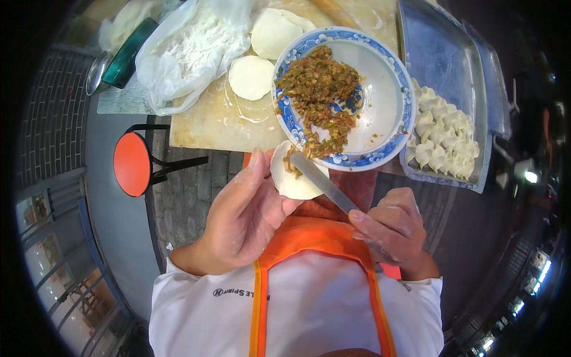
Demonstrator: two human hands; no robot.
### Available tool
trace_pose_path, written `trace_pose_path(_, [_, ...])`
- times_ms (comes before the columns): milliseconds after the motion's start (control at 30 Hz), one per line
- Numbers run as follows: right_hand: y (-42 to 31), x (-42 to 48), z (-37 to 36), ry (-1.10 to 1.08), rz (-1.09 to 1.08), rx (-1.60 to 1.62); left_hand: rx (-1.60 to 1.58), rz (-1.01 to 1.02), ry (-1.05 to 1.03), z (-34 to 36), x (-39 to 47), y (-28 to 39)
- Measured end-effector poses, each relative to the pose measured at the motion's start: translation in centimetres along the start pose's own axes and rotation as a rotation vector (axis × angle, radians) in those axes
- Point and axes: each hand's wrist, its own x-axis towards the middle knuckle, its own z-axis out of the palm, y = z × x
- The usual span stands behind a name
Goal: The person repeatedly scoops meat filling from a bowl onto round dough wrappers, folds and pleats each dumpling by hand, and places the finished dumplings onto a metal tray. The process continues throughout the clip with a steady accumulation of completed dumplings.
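On the fingers of my left hand [247, 214] rests a round dough wrapper [303, 187], its far edge beside the bowl's rim. My right hand [395, 227] grips a flat metal spatula [322, 180], whose tip presses a small lump of filling [291, 166] onto the wrapper. Just beyond is a blue-and-white patterned bowl [388, 98]. Chopped meat-and-vegetable filling [323, 87] is heaped over its left side and trails down to the near rim. My right hand hides most of the spatula's handle.
Loose wrappers [252, 78] and stacked wrappers [279, 33] lie on a floured board [214, 129]. A plastic bag of flour [192, 49] stands left, a rolling pin [337, 13] behind. At right, a metal tray [439, 53] holds rows of pleated dumplings [446, 138]. A red-topped stool [131, 164] is below left.
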Motion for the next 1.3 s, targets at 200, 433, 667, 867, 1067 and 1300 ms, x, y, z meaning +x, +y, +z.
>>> trace_pose_path(200, [0.4, -0.2, -1.4, 0.216, 0.091, 0.085, -0.127, 0.045, -0.018, -0.1, -0.1, -0.1])
trace_pose_path(433, [0.1, -0.5, -0.1, 0.233, 0.163, -0.069, -0.182, 0.040, -0.070, -1.0, 0.0, -0.3])
trace_pose_path(667, [-0.4, -0.3, -0.7, 0.223, 0.145, -0.005, -0.079, 0.037, 0.077, -0.6, 0.3, -0.1])
trace_pose_path(867, [0.1, -0.4, 0.7, 0.188, 0.134, -0.074, -0.151, 0.034, -0.046, -1.0, 0.3, -0.1])
trace_pose_path(1067, [-0.9, -1.4, 2.1, 0.043, -0.003, -0.013, -0.204, 0.047, -0.027, 0.7, -0.1, -0.1])
trace_pose_path(1300, [-0.7, -1.7, 0.5, 0.121, 0.122, -0.121, -0.219, 0.048, 0.012, 0.5, -0.1, -0.2])
